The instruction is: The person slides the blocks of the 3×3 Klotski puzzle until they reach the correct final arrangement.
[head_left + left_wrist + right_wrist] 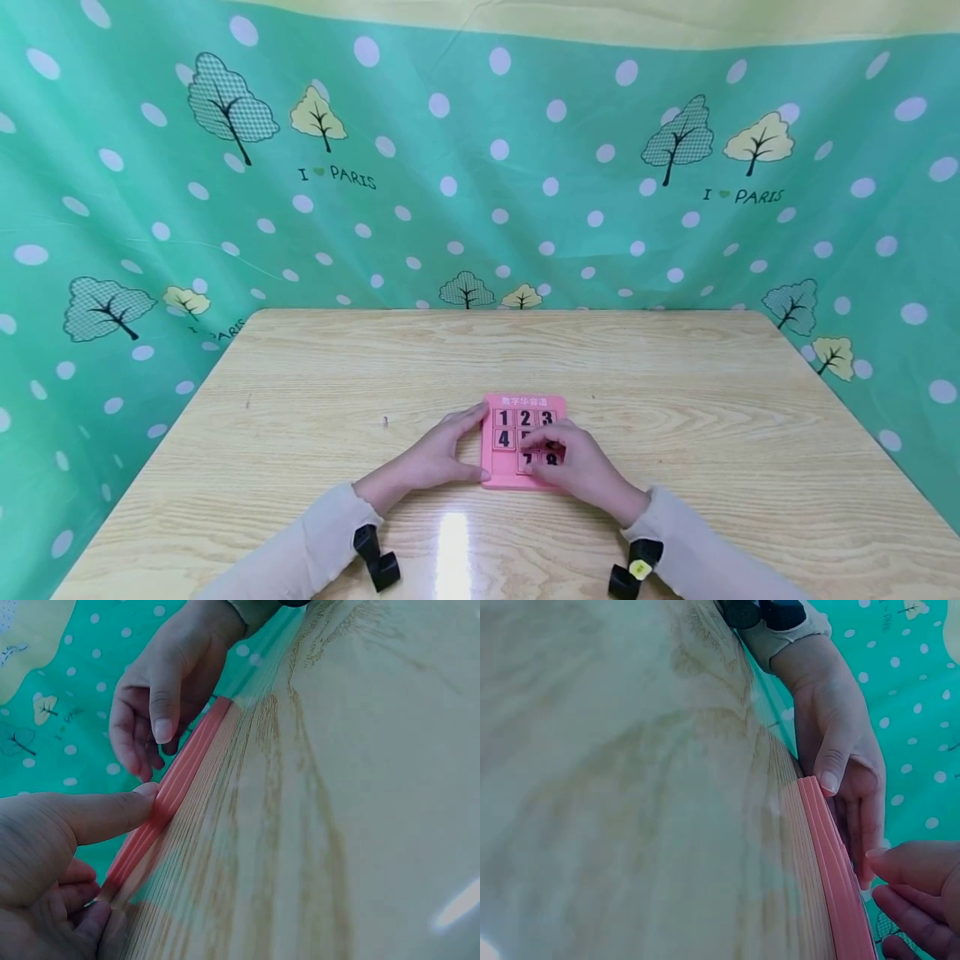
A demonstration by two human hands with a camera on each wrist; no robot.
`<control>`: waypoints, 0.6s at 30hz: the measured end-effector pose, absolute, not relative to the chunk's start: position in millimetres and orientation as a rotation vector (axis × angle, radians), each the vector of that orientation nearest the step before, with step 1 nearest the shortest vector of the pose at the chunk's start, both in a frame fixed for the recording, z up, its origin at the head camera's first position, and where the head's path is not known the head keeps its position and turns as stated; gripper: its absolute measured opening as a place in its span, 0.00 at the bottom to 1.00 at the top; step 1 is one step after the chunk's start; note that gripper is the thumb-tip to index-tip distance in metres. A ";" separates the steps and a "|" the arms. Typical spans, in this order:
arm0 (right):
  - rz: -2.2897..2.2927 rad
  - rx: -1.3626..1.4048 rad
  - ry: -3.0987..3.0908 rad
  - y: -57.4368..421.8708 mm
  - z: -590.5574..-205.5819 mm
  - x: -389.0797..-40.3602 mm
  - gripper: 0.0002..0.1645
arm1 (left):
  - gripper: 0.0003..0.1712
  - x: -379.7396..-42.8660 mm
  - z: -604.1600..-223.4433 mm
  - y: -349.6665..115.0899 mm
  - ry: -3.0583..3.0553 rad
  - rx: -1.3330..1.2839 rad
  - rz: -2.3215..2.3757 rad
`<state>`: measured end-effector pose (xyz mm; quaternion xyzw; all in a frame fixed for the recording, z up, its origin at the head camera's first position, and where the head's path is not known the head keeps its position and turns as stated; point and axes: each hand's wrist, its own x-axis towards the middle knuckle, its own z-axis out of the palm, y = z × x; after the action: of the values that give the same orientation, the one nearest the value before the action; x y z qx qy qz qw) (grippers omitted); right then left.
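A pink sliding number puzzle (498,481) lies flat on the table. Its tiles read 1, 2, 3 on the top row, with 4 and a partly covered 5 below. On the bottom row the left slot is bare, beside 7 and a partly covered 8. My left hand (433,454) holds the puzzle's left side, fingers by the upper corner and thumb at the lower one. Over the right half hovers my right hand (588,471), thumb by the 7 and fingers over the middle row; contact with the tiles cannot be made out. Both wrist views show the pink frame (176,776) edge-on.
The wood-grain table (337,358) extends on every side of the puzzle. A green dotted cloth (480,192) with printed trees hangs behind and beside it. Dark camera mounts (377,558) are strapped to both wrists. A bright reflection shows near the front.
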<state>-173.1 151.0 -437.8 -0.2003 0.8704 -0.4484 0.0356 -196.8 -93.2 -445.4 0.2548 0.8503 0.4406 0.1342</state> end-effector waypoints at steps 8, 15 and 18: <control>-1.395 -0.572 2.702 162.4 -439.8 -171.0 0.17 | 0.55 -197.3 -445.7 -92.0 2.456 0.723 1.288; -1.388 -0.566 2.715 166.3 -440.3 -169.6 0.16 | 0.55 -197.0 -445.6 -92.3 2.455 0.718 1.287; -1.388 -0.544 2.721 167.5 -440.9 -168.9 0.16 | 0.55 -197.1 -446.1 -92.1 2.453 0.720 1.294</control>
<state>-168.9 167.5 -440.9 -0.1752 0.8769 -0.4472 0.0196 -197.1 -92.1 -446.1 0.2487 0.8480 0.4472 0.1378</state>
